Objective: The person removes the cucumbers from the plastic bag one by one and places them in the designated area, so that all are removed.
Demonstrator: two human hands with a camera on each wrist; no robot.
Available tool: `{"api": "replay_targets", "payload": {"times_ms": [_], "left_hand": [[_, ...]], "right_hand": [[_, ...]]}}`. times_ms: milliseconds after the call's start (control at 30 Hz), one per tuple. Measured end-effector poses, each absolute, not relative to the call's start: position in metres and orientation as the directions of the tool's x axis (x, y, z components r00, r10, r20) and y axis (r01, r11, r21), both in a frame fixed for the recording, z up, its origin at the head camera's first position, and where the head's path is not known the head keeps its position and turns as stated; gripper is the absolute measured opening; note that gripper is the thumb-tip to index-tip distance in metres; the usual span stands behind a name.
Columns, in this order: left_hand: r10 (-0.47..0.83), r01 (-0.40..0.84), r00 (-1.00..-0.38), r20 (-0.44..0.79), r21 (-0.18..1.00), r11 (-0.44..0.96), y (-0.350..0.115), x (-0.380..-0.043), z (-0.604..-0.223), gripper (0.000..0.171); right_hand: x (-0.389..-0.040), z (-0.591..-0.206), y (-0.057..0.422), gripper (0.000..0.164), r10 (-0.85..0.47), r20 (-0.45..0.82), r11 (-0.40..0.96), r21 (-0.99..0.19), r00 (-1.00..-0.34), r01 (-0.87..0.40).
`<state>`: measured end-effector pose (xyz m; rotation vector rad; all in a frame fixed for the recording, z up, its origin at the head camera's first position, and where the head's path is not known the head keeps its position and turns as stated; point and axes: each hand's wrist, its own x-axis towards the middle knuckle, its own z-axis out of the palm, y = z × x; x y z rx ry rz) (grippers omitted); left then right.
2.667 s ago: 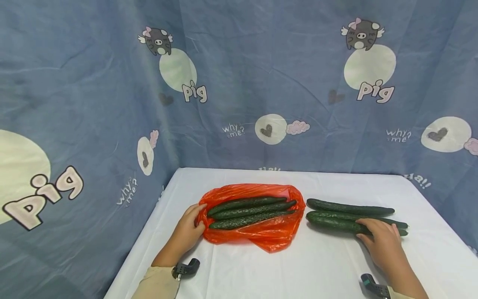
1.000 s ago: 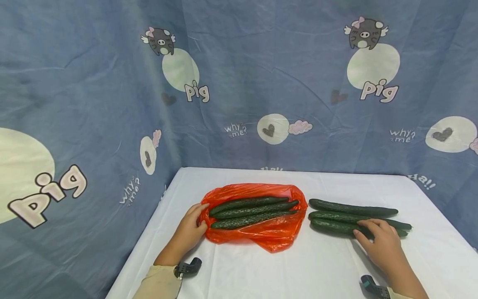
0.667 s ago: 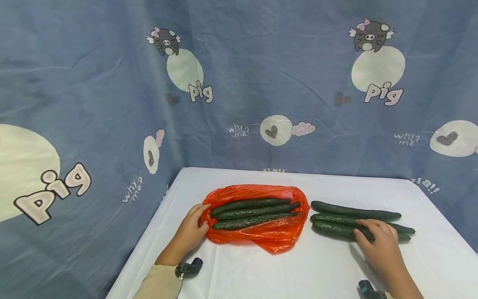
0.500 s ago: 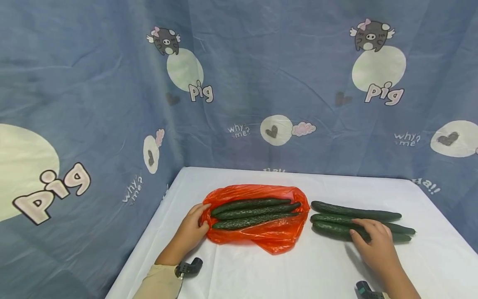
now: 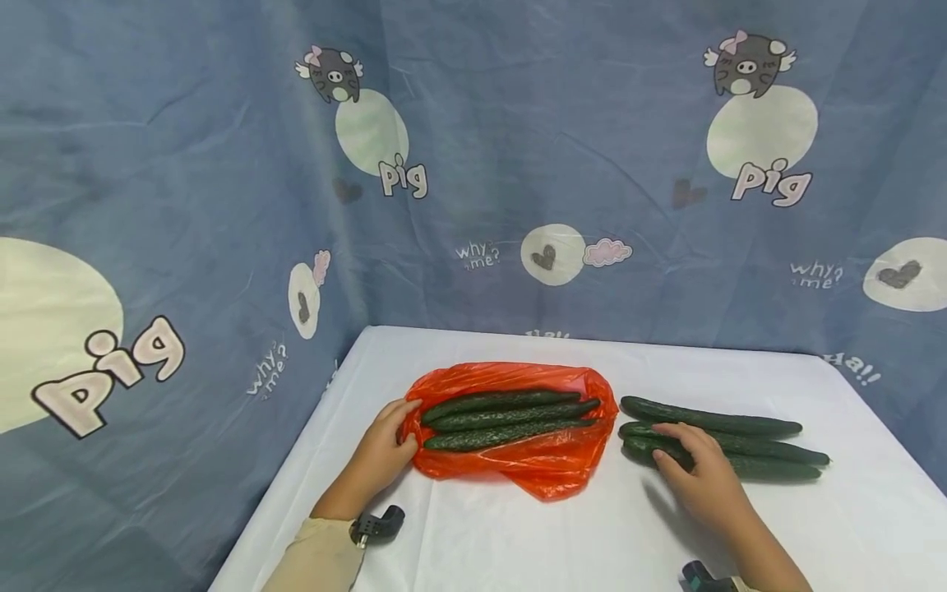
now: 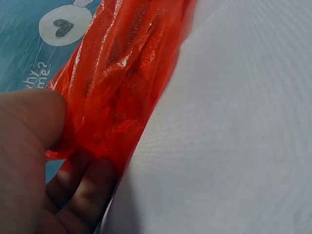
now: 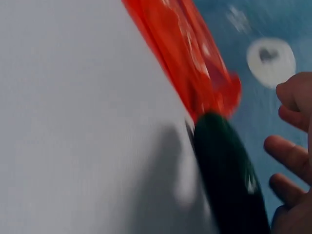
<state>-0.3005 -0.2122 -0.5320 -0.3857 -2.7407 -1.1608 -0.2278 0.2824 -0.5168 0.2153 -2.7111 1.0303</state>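
A red plastic bag lies spread on the white table, with three dark green cucumbers on it. At its left edge my left hand pinches the thin plastic; the left wrist view has the thumb and fingers on either side of the bag. Three more cucumbers lie right of the bag: a back one, a middle one and a front one. Over the left part of the front two is my right hand, fingers loosely bent, apart from the cucumber in the right wrist view.
The white cloth-covered table reaches back to a blue curtain printed with pigs, which also hangs along the left side. The bag's right edge comes close to the left ends of the loose cucumbers.
My right hand has moved left along the front cucumbers, from near their right ends toward the bag. My left hand keeps its place at the bag's edge. The head view has shifted slightly.
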Motion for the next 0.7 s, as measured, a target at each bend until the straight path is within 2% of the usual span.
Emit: {"api": "replay_targets", "payload": {"times_ms": [167, 433, 700], "left_hand": [[0.179, 0.289, -0.957, 0.229, 0.681, 0.673, -0.213, -0.301, -0.532, 0.058], [0.178, 0.282, -0.959, 0.220, 0.686, 0.671, -0.215, -0.299, -0.532, 0.058], [0.176, 0.276, -0.961, 0.214, 0.688, 0.671, -0.213, -0.300, -0.532, 0.058]], "right_hand": [[-0.238, -0.511, 0.260, 0.041, -0.160, 0.294, 0.709, -0.630, -0.942, -0.317], [-0.257, -0.498, 0.226, 0.033, -0.286, 0.310, 0.716, -0.559, -0.907, -0.417], [-0.275, -0.489, 0.200, 0.035, -0.333, 0.261, 0.705, -0.570, -0.906, -0.423]]}}
